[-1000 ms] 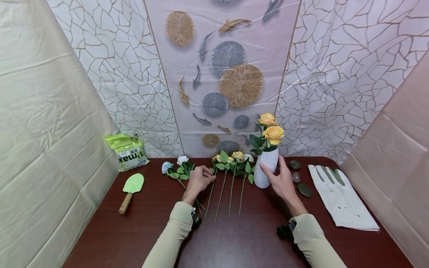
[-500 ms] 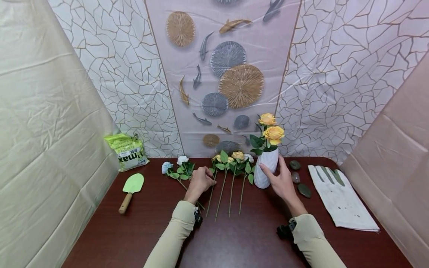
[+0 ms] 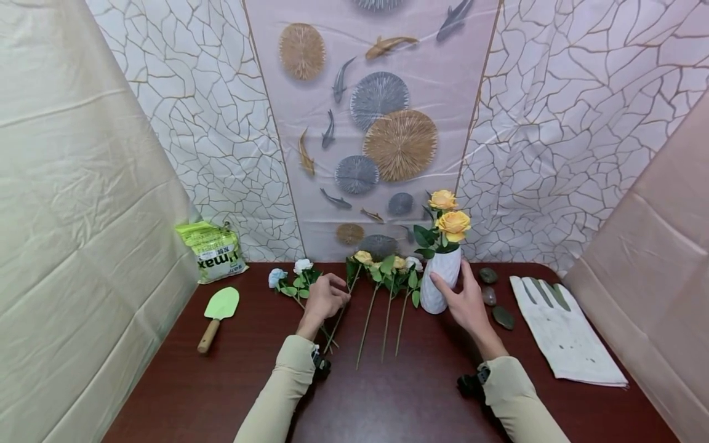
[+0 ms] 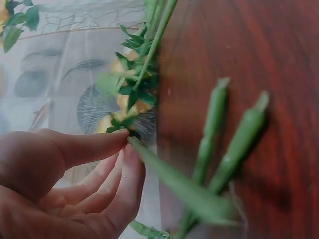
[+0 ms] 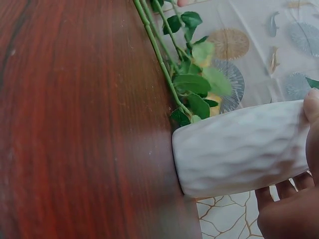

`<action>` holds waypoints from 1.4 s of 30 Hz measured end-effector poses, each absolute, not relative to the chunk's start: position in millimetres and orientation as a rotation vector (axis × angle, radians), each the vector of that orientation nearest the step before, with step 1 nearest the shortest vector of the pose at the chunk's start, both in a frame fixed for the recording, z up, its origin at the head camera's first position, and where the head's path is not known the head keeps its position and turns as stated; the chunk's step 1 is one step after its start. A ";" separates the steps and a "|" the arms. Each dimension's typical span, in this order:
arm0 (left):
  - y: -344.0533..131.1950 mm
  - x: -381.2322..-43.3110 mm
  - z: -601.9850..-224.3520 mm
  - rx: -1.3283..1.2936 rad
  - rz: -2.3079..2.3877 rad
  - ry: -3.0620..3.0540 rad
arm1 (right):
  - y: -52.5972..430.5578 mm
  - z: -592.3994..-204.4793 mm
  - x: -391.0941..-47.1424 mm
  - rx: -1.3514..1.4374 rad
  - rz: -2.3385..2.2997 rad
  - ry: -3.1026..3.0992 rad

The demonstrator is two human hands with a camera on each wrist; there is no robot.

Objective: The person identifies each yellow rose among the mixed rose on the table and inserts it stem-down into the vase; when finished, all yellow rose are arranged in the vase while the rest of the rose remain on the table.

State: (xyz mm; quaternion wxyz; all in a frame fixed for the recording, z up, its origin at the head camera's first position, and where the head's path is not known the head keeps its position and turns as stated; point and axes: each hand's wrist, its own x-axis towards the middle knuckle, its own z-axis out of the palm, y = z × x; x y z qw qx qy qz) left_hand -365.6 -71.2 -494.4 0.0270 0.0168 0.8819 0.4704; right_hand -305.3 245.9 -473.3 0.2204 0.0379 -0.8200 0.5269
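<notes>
My left hand pinches the green stem of a yellow rose between thumb and forefinger; the other fingers curl loosely below. That rose slants over the table, its bloom toward the wall. To its right, several more roses lie side by side, among them a yellow one and a white one. My right hand grips a white textured vase, thumb in front and fingers round the far side. Two yellow roses stand in the vase, which rests on the table, tilted slightly in the head view.
Left of my left hand lie a blue rose and a white rose. Farther left are a green trowel and a green-and-white bag. Dark stones and a white work glove lie to the right.
My left hand has drawn back slightly to the left with the rose, whose stem now slants more and whose bloom has come apart from the others. My right hand stays on the vase.
</notes>
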 end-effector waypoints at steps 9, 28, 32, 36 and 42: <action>-66.8 -362.7 -478.4 0.182 1.668 2.736 | 246.2 -474.0 -302.4 0.114 1.461 -2.288; 18.7 -351.8 -383.7 0.598 2.493 2.533 | 249.0 -477.1 -301.9 0.107 1.464 -2.280; 34.0 -352.0 -365.8 0.654 2.594 2.480 | 247.3 -475.2 -300.5 0.129 1.451 -2.270; 41.7 -354.0 -345.6 0.605 2.677 2.514 | 245.7 -473.3 -300.0 0.150 1.444 -2.268; 46.7 -368.0 -330.3 0.487 2.690 2.630 | 246.1 -471.1 -302.5 0.159 1.441 -2.267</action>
